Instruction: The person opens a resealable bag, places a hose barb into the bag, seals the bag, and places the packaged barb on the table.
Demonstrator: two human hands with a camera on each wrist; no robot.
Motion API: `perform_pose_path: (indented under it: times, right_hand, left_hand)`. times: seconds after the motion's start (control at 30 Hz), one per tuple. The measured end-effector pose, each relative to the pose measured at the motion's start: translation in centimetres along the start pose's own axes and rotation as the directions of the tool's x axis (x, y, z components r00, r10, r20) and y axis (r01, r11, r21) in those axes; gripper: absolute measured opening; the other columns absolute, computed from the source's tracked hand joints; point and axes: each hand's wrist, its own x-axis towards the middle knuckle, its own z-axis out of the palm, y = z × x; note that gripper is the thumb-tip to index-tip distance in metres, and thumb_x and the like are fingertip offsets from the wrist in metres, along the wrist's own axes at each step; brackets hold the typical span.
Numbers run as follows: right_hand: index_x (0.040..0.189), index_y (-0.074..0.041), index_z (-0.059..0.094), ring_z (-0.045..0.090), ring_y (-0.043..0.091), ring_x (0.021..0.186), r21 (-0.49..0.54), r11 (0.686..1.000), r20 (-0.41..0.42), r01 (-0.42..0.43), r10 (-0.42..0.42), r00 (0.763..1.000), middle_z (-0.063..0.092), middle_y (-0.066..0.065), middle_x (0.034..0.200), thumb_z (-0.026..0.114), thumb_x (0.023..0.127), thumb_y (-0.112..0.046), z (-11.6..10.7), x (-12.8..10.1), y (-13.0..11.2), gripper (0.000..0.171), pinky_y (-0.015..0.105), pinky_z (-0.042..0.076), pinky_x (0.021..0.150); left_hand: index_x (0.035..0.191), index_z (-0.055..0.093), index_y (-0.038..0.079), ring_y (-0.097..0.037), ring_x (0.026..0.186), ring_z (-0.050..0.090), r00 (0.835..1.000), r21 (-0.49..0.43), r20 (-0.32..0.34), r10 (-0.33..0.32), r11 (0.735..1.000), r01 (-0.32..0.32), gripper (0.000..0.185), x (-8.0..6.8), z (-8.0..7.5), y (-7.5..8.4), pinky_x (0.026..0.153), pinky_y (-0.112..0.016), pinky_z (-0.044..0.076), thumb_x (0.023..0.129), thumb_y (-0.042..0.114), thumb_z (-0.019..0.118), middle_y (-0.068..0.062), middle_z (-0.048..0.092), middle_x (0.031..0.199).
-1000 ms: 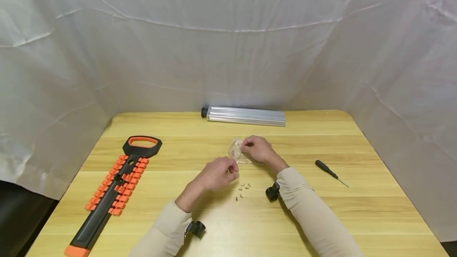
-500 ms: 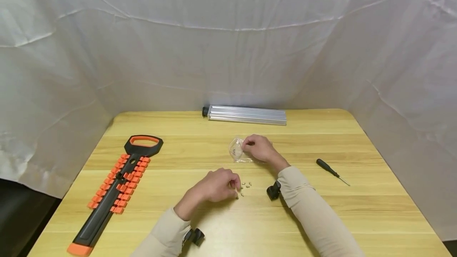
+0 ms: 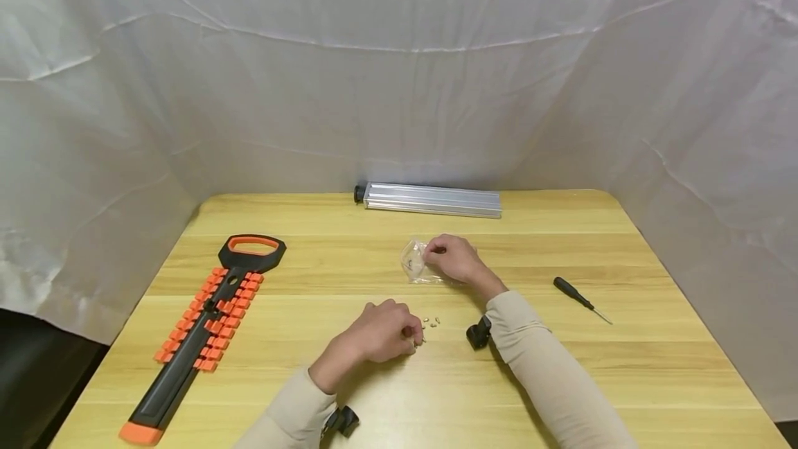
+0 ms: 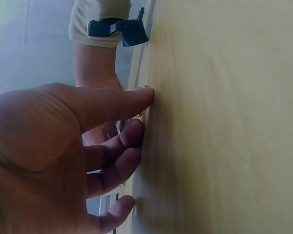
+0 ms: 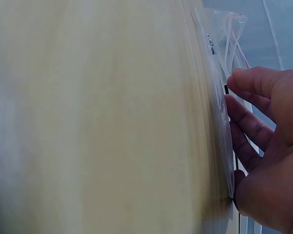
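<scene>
Several small metal screws lie loose on the wooden table. My left hand rests on the table just left of them, fingers loosely curled. In the left wrist view its thumb tip presses the tabletop beside a screw, with a gap between thumb and forefinger. Farther back, my right hand pinches the edge of a small clear plastic bag that lies on the table. The right wrist view shows the bag flat on the wood with small dark parts inside and my fingers on it.
A long black and orange socket rack lies at the left. An aluminium profile lies along the back edge. A small black screwdriver lies at the right. White cloth walls surround the table.
My left hand has come down from beside the bag toward me and now rests at the loose screws. The right hand and the bag have stayed in place.
</scene>
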Motion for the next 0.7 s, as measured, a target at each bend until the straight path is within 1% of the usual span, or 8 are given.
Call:
perform_pose_path:
  times: [0.17, 0.27, 0.4, 0.47, 0.57, 0.7]
  right_hand:
    - [0.091, -0.025, 0.072, 0.061, 0.021, 0.105, 0.004, 1.0, -0.001, -0.007, 0.007, 1.0, 0.067, -0.002, 0.106, 0.063, 0.092, -0.032, -0.1, 0.2, -0.1, 0.011, 0.049, 0.039, 0.099]
    - [0.09, -0.025, 0.072, 0.061, 0.021, 0.105, 0.001, 1.0, -0.003, -0.011, 0.011, 1.0, 0.067, -0.003, 0.106, 0.063, 0.092, -0.032, -0.1, 0.1, 0.0, 0.011, 0.05, 0.038, 0.1]
    - [0.089, -0.025, 0.071, 0.061, 0.021, 0.106, 0.011, 1.0, -0.009, -0.011, 0.011, 1.0, 0.067, -0.003, 0.106, 0.063, 0.092, -0.031, -0.1, 0.0, 0.0, 0.011, 0.05, 0.039, 0.1]
    - [0.089, -0.025, 0.071, 0.061, 0.021, 0.106, 0.016, 1.0, -0.01, -0.009, 0.009, 1.0, 0.068, -0.003, 0.107, 0.063, 0.092, -0.031, 0.0, 0.0, 0.0, 0.011, 0.051, 0.038, 0.101]
    - [0.088, -0.026, 0.071, 0.061, 0.022, 0.108, 0.014, 1.0, -0.012, -0.01, 0.01, 1.0, 0.068, -0.003, 0.107, 0.064, 0.091, -0.031, 0.0, 0.0, -0.1, 0.01, 0.053, 0.036, 0.103]
    - [0.088, -0.026, 0.071, 0.06, 0.023, 0.108, 0.012, 1.0, -0.007, -0.015, 0.015, 1.0, 0.068, -0.003, 0.108, 0.065, 0.091, -0.031, 0.1, 0.0, -0.2, 0.008, 0.054, 0.034, 0.104]
  left_hand:
    - [0.077, 0.067, 0.032, -0.008, 0.083, 0.047, 1.0, 0.012, -0.018, 0.003, 1.0, -0.003, 0.012, 0.0, 0.0, 0.1, 0.071, -0.034, 0.035, 0.084, 0.023, 0.072, 0.014, 0.056, 0.084]
    - [0.075, 0.063, 0.031, -0.009, 0.084, 0.044, 1.0, 0.024, -0.002, -0.001, 1.0, 0.001, 0.015, -0.1, 0.1, 0.2, 0.076, -0.038, 0.034, 0.087, 0.024, 0.07, 0.015, 0.053, 0.083]
    - [0.08, 0.061, 0.03, -0.008, 0.085, 0.043, 1.0, 0.01, 0.016, -0.004, 1.0, 0.004, 0.012, -0.1, 0.4, 0.0, 0.079, -0.036, 0.031, 0.091, 0.028, 0.066, 0.016, 0.048, 0.083]
    - [0.082, 0.061, 0.03, -0.008, 0.086, 0.043, 1.0, -0.01, 0.003, -0.002, 1.0, 0.002, 0.011, 0.0, 0.5, -0.3, 0.077, -0.033, 0.029, 0.092, 0.03, 0.065, 0.016, 0.048, 0.084]
    - [0.083, 0.062, 0.029, -0.008, 0.087, 0.044, 0.999, -0.043, -0.035, 0.007, 0.999, -0.008, 0.01, 0.2, 0.4, -0.7, 0.076, -0.032, 0.029, 0.093, 0.03, 0.063, 0.016, 0.049, 0.084]
    - [0.087, 0.063, 0.027, -0.009, 0.09, 0.046, 0.996, -0.089, -0.086, 0.01, 0.996, -0.018, 0.01, 0.6, -0.3, -1.1, 0.078, -0.034, 0.031, 0.096, 0.028, 0.058, 0.014, 0.052, 0.086]
